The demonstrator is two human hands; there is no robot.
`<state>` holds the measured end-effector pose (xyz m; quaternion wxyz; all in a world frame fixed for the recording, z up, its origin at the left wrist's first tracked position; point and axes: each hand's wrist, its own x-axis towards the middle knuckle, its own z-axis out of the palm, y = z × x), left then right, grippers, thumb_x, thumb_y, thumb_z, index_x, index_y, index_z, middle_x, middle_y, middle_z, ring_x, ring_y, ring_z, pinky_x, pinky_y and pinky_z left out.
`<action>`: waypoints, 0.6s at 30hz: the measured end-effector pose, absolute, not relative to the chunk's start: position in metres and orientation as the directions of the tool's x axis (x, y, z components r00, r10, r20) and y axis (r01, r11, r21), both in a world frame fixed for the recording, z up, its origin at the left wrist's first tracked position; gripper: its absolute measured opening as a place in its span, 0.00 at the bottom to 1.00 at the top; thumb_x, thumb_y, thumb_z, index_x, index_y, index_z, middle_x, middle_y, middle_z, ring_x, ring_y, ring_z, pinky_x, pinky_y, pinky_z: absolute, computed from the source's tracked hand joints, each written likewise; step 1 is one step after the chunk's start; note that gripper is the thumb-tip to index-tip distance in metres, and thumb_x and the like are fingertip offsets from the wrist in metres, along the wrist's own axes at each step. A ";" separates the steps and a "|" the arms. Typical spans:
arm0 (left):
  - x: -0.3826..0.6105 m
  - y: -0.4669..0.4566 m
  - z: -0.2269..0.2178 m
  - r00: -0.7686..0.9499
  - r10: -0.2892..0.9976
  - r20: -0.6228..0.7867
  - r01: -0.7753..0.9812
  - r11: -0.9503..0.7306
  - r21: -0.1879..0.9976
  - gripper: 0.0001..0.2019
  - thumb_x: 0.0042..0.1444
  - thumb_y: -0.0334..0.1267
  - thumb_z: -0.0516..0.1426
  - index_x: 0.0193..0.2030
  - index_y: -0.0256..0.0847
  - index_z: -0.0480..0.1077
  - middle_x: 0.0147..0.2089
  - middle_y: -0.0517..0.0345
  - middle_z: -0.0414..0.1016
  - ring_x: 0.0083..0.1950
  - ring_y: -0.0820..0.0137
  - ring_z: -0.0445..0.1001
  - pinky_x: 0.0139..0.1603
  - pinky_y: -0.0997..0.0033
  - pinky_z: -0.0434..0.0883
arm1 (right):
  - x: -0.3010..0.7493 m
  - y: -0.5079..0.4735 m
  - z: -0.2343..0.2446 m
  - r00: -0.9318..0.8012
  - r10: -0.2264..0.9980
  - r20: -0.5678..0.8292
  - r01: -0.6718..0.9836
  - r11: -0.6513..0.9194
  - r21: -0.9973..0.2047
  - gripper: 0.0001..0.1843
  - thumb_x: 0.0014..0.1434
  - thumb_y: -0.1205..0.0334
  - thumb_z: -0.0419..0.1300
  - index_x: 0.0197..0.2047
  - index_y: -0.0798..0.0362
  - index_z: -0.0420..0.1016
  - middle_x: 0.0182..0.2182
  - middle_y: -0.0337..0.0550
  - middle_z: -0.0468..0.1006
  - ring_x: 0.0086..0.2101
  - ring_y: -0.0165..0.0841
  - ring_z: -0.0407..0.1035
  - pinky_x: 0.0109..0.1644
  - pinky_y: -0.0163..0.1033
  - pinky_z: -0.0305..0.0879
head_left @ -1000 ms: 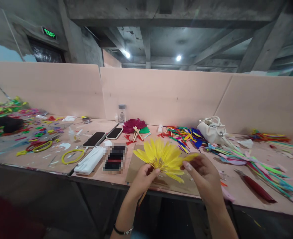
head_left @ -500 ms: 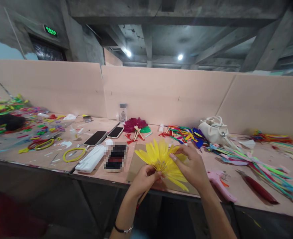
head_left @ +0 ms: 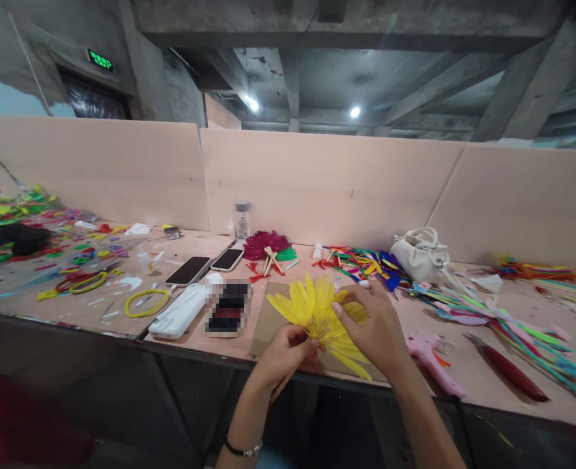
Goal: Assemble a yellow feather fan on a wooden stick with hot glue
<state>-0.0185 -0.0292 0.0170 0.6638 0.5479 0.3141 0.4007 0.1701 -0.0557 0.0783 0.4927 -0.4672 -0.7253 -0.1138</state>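
Note:
A yellow feather fan [head_left: 312, 306] is held over a brown cardboard sheet [head_left: 268, 316] at the table's front edge. My left hand [head_left: 283, 355] is closed round the fan's wooden stick at the base of the feathers. My right hand [head_left: 373, 329] lies over the fan's right side, with its fingers pressed on the feathers near the centre. A pink glue gun [head_left: 434, 365] lies on the table just right of my right wrist.
Two phones [head_left: 204, 267], a white power bank [head_left: 178, 312], yellow rings [head_left: 144, 304], a small bottle [head_left: 242, 221], a magenta fan [head_left: 266, 245], a white handbag [head_left: 419, 257], piles of coloured feathers [head_left: 488, 319] and a red-handled tool [head_left: 507, 371] crowd the table. Pink partition boards stand behind.
My right hand has moved left from the fan's right edge onto its feathers near the centre, uncovering the pink glue gun. The left hand keeps its hold on the stick.

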 end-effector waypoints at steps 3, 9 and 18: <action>-0.019 -0.030 0.017 0.503 0.864 0.008 -0.205 0.110 0.973 0.24 0.39 0.54 0.72 0.32 0.35 0.76 0.24 0.62 0.72 0.28 0.69 0.72 0.33 0.67 0.77 | 0.170 -0.054 0.080 -0.114 0.545 0.831 0.801 0.545 -0.247 0.06 0.62 0.64 0.61 0.44 0.50 0.73 0.35 0.44 0.77 0.42 0.44 0.65 0.49 0.51 0.61; -0.017 -0.032 0.018 0.474 0.880 0.009 -0.238 0.118 0.964 0.24 0.38 0.53 0.73 0.32 0.35 0.77 0.25 0.61 0.74 0.28 0.69 0.74 0.31 0.68 0.77 | 0.174 -0.049 0.083 -0.148 0.489 0.860 0.825 0.541 -0.166 0.04 0.61 0.64 0.62 0.41 0.50 0.72 0.47 0.48 0.73 0.49 0.46 0.66 0.56 0.57 0.55; -0.018 -0.027 0.005 0.487 0.871 0.057 -0.258 0.082 0.963 0.20 0.44 0.50 0.72 0.33 0.35 0.78 0.26 0.59 0.76 0.29 0.68 0.76 0.32 0.70 0.76 | 0.184 -0.045 0.087 -0.142 0.553 0.821 0.759 0.593 -0.269 0.03 0.62 0.64 0.61 0.34 0.50 0.71 0.51 0.49 0.73 0.53 0.46 0.65 0.59 0.56 0.59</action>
